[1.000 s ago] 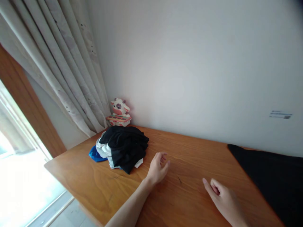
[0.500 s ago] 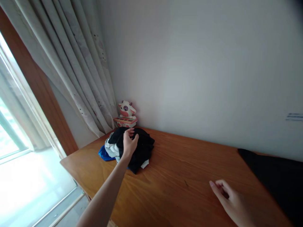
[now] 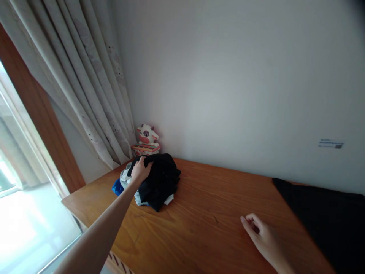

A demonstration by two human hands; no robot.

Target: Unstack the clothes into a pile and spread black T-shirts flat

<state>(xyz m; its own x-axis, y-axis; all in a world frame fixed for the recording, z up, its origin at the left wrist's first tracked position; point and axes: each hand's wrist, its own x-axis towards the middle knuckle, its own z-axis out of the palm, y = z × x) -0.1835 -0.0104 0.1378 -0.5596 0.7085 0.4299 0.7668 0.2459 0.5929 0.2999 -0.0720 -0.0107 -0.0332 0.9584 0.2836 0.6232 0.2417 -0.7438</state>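
A heap of clothes lies at the far left of the wooden table (image 3: 205, 232): a black garment (image 3: 161, 180) on top, white cloth (image 3: 124, 178) and a blue piece (image 3: 117, 187) under it. My left hand (image 3: 140, 170) reaches out over the table and its fingers are closed on the top left of the black garment. My right hand (image 3: 261, 236) rests near the table's front right, fingers loosely curled and apart, holding nothing.
A toy cow with a small keyboard (image 3: 146, 140) stands against the wall behind the heap. A flat black cloth (image 3: 325, 213) covers the table's right end. Curtains (image 3: 71, 80) and a bright window are at the left. A small label (image 3: 330, 143) is on the wall.
My left hand went from the middle of the table to the heap and closed on the black garment. My right hand stayed near the front right.
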